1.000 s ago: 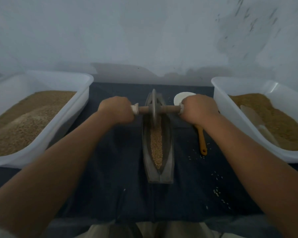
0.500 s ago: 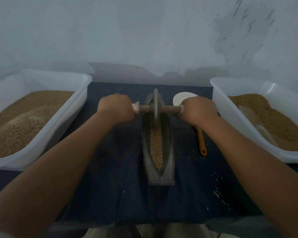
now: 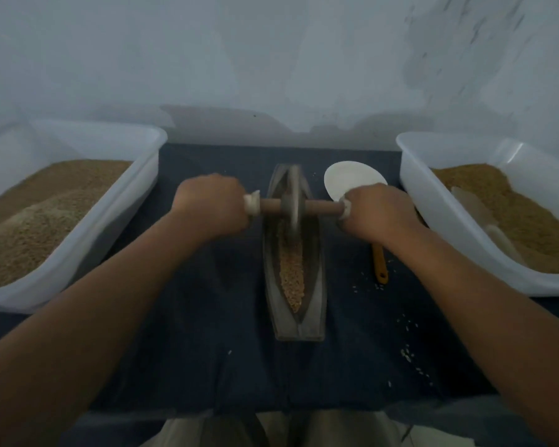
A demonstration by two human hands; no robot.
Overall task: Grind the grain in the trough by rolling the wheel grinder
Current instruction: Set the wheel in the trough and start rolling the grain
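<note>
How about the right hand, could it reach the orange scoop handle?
Probably yes, after letting go: the right hand grips the grinder axle, and the orange handle lies bare just near its wrist.

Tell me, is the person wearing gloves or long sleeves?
No. The left hand and right hand have no gloves. The left arm and right arm are bare up to the picture's edge, no sleeves. No watch or bracelet shows on the wrists. It is too dim to tell about rings.
</note>
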